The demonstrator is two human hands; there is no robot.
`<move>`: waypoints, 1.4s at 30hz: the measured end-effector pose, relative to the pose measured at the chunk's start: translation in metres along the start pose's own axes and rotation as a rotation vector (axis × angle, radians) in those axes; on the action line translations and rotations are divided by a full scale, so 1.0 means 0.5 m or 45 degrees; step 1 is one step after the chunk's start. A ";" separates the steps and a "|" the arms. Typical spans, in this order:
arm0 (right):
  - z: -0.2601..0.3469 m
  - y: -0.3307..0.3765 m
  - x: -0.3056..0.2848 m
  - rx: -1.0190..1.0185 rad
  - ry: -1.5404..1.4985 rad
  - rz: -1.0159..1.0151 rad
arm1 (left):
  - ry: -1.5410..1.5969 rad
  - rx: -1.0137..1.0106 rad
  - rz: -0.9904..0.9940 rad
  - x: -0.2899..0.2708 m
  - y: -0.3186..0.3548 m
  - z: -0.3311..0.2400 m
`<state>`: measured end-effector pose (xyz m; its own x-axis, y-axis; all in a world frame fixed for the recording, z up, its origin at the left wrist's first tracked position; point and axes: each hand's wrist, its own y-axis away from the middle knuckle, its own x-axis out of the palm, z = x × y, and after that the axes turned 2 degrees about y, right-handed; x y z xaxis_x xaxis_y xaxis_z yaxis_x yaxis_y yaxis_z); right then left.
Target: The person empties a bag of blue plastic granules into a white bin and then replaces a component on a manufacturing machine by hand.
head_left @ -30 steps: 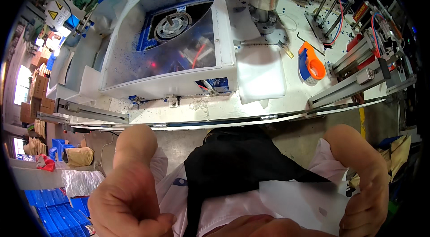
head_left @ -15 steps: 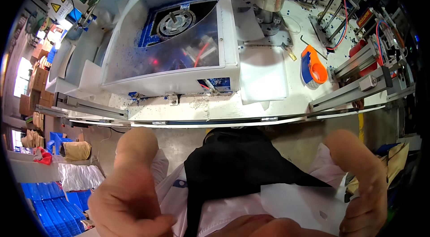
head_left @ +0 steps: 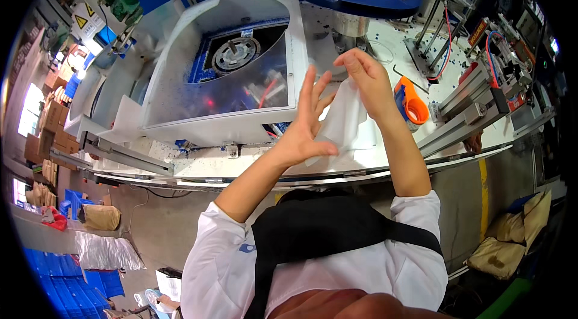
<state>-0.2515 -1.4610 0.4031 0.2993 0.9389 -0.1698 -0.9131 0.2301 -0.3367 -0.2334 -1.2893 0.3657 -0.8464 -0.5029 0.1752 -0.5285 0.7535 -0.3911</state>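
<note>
— Your left hand is spread wide, its fingers pointing up and its thumb out to the right, beside the white sheet.

— Your right hand has its fingertips drawn together, pinching that sheet at its upper end. Whether your left hand touches it too, I can't tell.

— You have the sheet slanting up over the white worktable, between the white housing and the orange-and-blue tape dispenser.

— Beyond your hands sits a big blue wheel.
</note>
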 end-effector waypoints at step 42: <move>-0.082 -0.463 -0.047 -1.230 2.001 0.054 | -0.593 -0.107 -0.238 -0.081 -0.033 -0.112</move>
<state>-0.0358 -1.5467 0.4469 0.7519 -0.2665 -0.6030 -0.6378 -0.5256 -0.5630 -0.1941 -1.2578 0.4160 -0.6284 -0.7533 -0.1940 -0.6878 0.6545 -0.3138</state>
